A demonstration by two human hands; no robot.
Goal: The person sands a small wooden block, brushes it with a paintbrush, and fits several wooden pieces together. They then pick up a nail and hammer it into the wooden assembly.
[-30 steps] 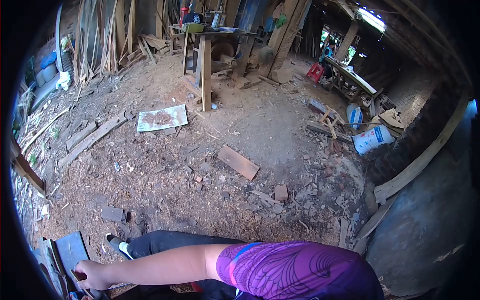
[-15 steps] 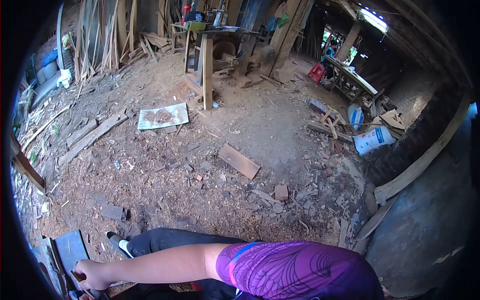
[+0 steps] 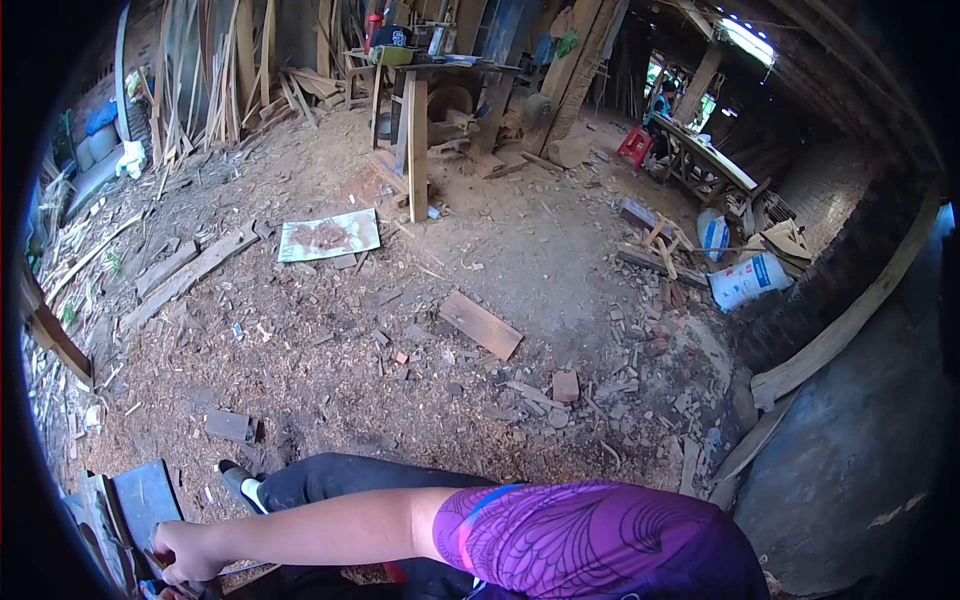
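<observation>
My right arm, in a purple patterned sleeve, reaches across to the lower left. My right hand (image 3: 190, 552) is closed, its fingers curled at the edge of a dark flat panel (image 3: 145, 497) and some narrow wooden pieces (image 3: 103, 525). What it grips is hidden behind the fingers. Just below it, at the bottom edge of the view, a small bit of skin may belong to my left hand, but its fingers cannot be made out. My dark-trousered leg (image 3: 370, 475) and a shoe (image 3: 238, 482) lie beyond the arm.
Wood chips and scraps cover the dirt floor, with a brown board (image 3: 481, 325) and a dusty white sheet (image 3: 329, 236). A wooden workbench (image 3: 417, 150) stands at the back. White sacks (image 3: 748, 281) lie right, near a red stool (image 3: 634, 146) and a seated person (image 3: 662, 103).
The view has shifted very slightly, so the floor items appear a little to the right and lower. My right hand has turned a little and stays in the same place.
</observation>
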